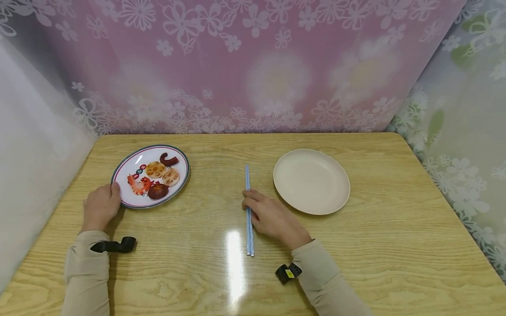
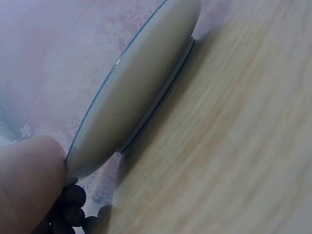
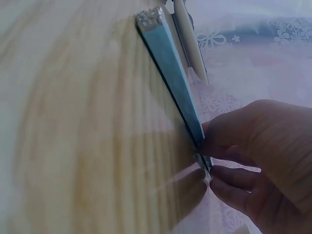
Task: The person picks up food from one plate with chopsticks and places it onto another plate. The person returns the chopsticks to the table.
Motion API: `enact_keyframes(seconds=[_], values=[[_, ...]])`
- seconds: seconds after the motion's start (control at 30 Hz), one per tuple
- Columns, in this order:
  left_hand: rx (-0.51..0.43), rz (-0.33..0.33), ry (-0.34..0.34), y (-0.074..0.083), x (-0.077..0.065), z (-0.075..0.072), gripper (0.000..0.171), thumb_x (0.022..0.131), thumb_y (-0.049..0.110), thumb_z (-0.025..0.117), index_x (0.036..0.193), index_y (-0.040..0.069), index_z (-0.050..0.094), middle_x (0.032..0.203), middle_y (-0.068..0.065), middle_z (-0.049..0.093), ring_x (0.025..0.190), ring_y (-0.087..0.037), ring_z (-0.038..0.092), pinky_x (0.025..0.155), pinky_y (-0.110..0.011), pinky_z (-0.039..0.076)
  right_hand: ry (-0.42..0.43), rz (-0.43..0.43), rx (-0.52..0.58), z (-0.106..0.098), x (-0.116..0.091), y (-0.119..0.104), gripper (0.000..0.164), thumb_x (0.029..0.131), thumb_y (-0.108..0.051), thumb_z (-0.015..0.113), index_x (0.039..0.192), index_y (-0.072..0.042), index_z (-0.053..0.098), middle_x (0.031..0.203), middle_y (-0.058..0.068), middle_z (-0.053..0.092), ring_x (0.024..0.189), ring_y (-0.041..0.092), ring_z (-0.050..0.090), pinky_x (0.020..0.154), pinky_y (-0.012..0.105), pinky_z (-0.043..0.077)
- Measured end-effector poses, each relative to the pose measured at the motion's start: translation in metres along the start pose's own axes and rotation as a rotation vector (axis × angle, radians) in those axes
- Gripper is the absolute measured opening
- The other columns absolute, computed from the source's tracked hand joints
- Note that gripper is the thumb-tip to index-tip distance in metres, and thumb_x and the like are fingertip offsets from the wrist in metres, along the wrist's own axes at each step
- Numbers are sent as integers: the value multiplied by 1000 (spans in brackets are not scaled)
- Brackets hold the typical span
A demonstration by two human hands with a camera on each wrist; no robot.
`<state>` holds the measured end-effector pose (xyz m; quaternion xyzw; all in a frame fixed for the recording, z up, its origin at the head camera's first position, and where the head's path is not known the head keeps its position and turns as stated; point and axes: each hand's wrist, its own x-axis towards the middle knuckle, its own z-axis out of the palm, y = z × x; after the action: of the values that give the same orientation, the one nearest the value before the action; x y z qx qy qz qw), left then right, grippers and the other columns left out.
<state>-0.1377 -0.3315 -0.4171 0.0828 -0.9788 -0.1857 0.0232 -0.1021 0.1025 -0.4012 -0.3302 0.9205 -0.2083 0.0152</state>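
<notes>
On the left of the table, a white oval plate (image 1: 126, 168) with a blue and red rim bears printed-looking or real pieces of food: lotus root slices (image 1: 171, 177), a shrimp (image 1: 138, 185), a mushroom (image 1: 158, 191) and a tentacle (image 1: 169, 160). My left hand (image 1: 101, 205) holds its near left rim, thumb at the edge; the fingers below are dark in the left wrist view. Near the middle, my right hand (image 1: 273, 219) pinches a pair of light blue chopsticks (image 1: 250, 235) with silvery ends, between thumb and fingers, close over the tabletop.
A plain beige plate (image 1: 311, 181) lies right of the chopsticks, just beyond the right hand. The wooden table (image 1: 379, 245) ends at a pink flowered curtain (image 1: 276, 66) behind, with pale cloth along both sides.
</notes>
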Motion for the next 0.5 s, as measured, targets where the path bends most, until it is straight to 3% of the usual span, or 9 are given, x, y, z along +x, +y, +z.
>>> enact_keyframes(seconds=[0.27, 0.4, 0.5], values=[[-10, 1, -5, 1, 0, -1, 53, 103, 27, 19, 80, -8, 52, 99, -39, 55, 92, -57, 52, 73, -59, 38, 25, -6, 11, -1, -1, -2, 20, 90, 1, 59, 108, -6, 63, 141, 17, 47, 134, 30, 43, 97, 39, 45], [-107, -81, -29, 2, 0, -2, 52, 103, 34, 21, 101, -12, 44, 94, -35, 50, 86, -50, 51, 70, -51, 37, 120, -19, 52, -11, -5, -1, 21, 88, 3, 59, 107, -4, 63, 138, 20, 49, 125, 32, 51, 87, 38, 50], [-215, -147, -3, 6, -1, -7, 56, 102, 40, 24, 119, -12, 31, 98, -29, 40, 88, -43, 43, 71, -46, 34, 251, -14, 90, -28, -12, 2, 18, 88, 2, 61, 106, -2, 63, 135, 21, 52, 117, 34, 57, 85, 40, 50]])
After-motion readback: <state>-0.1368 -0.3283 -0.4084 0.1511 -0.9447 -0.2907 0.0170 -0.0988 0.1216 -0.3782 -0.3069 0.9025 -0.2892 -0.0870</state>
